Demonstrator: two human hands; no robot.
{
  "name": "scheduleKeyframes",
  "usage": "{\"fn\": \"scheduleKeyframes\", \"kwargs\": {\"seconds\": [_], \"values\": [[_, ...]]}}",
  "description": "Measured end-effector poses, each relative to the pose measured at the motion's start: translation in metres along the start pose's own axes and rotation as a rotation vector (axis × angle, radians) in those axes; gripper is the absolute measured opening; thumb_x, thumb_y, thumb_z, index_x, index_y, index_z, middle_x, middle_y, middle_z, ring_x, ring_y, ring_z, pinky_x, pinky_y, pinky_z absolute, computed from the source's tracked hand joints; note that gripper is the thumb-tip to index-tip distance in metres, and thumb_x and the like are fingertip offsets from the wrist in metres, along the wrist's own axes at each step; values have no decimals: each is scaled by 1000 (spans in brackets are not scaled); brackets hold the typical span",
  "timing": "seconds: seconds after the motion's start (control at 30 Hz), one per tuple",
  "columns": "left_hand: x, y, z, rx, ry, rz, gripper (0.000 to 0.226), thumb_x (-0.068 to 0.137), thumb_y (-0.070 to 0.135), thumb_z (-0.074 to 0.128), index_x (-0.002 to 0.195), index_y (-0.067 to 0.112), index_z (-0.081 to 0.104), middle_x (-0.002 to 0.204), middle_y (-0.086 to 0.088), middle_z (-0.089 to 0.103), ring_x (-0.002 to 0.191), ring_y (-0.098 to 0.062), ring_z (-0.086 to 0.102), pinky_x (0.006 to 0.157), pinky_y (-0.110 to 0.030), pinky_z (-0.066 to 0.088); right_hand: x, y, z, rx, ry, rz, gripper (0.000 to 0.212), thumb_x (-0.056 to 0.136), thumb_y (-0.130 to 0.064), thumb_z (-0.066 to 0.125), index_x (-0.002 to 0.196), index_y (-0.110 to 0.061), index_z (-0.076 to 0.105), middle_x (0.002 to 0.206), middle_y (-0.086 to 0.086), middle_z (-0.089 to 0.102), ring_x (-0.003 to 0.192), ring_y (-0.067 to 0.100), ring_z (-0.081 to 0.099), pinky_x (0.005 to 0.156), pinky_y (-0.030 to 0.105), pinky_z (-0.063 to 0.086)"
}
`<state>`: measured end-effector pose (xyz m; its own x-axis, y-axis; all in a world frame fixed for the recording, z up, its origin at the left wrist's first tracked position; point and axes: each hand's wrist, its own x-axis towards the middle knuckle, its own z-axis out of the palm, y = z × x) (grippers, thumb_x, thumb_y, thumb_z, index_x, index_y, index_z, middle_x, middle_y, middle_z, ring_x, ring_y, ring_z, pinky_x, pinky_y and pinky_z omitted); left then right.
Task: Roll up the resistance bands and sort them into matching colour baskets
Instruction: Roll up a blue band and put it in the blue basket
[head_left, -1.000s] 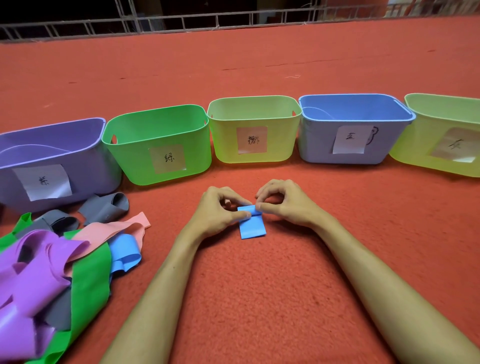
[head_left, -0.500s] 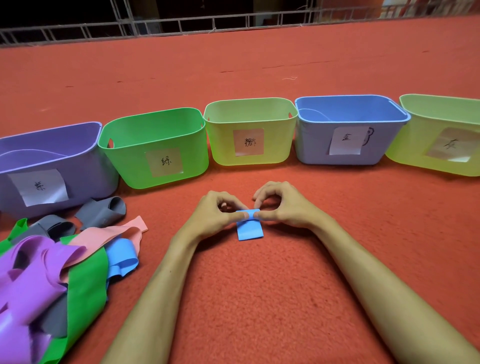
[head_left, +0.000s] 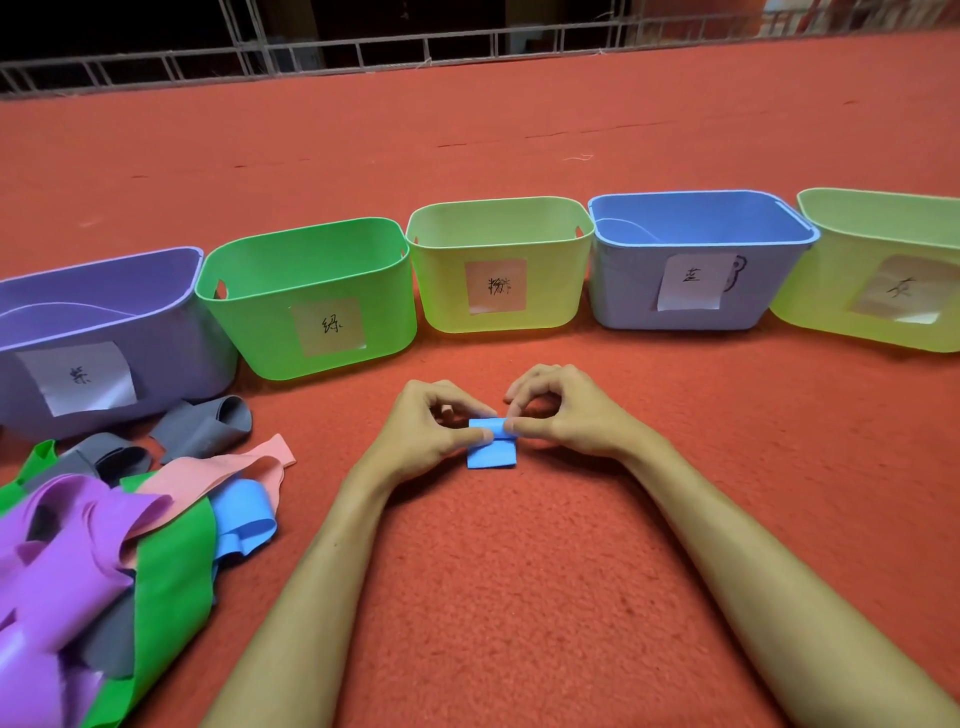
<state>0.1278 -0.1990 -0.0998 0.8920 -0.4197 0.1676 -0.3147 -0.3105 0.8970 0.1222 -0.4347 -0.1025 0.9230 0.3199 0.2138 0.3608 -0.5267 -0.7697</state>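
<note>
**Both hands on the blue band, roll half made on the carpet**

The left hand (head_left: 431, 431) and right hand (head_left: 566, 415) meet at centre, each pinching the rolled end of the blue band (head_left: 493, 454) between thumb and curled fingers. The thumbs lie along the near side of the roll, and a short flat tail of the band lies on the red carpet (head_left: 519, 597) toward the person. Beyond the hands five labelled baskets stand in a row: purple basket (head_left: 171, 353), green basket (head_left: 260, 332), a yellow-green basket (head_left: 447, 296), the blue basket (head_left: 623, 301) beyond and to the right, and another yellow-green basket (head_left: 831, 312) at the far right. Off to the left, near the purple basket, lies the pile of loose bands (head_left: 156, 519): purple, green, pink, blue and grey, overlapping.
</note>
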Motion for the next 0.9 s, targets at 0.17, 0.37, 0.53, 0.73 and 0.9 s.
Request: {"fn": "scheduleKeyframes", "kwargs": {"seconds": [0.17, 0.37, 0.53, 0.73, 0.9], "values": [[1, 4, 0, -2, -45, -9, 21, 75, 1, 87, 92, 14, 83, 89, -9, 77, 75, -9, 61, 71, -24, 47, -1, -1, 1, -1, 3, -21, 11, 75, -32, 89, 80, -26, 81, 103, -7, 71, 102, 7, 67, 97, 33, 52], [2, 3, 0, 17, -18, -12, 10, 84, 5, 81, 90, 13, 83, 79, -6, 75, 66, -4, 52, 64, -17, 38, -1, -2, 1, 7, -2, -12, 14, 74, -34, 91, 79, -26, 80, 104, -7, 71, 101, 8, 68, 96, 33, 54], [2, 4, -1, 18, -70, -30, 6, 84, 7, 82, 88, 11, 81, 74, -3, 71, 65, -5, 50, 61, -18, 37, -1, -3, 1, 27, -25, 14, 16, 72, -24, 93, 79, -24, 79, 106, -5, 70, 101, 8, 68, 94, 31, 56], [1, 5, -3, 10, -122, -55, 17, 73, 17, 81, 87, 9, 77, 72, 5, 66, 64, -6, 51, 59, -17, 39, -2, -6, -2, -28, -72, 7, 14, 75, -29, 90, 76, -29, 77, 110, -7, 67, 107, 5, 61, 94, 20, 47], [2, 6, -3, 26, -168, -64, 21, 75, -9, 81, 85, 8, 72, 71, 10, 63, 61, -1, 50, 60, -14, 38, -3, -7, -4, -30, -109, 22, 9, 81, -32, 87, 79, -29, 79, 112, -7, 65, 110, 4, 58, 95, 14, 40]]}}
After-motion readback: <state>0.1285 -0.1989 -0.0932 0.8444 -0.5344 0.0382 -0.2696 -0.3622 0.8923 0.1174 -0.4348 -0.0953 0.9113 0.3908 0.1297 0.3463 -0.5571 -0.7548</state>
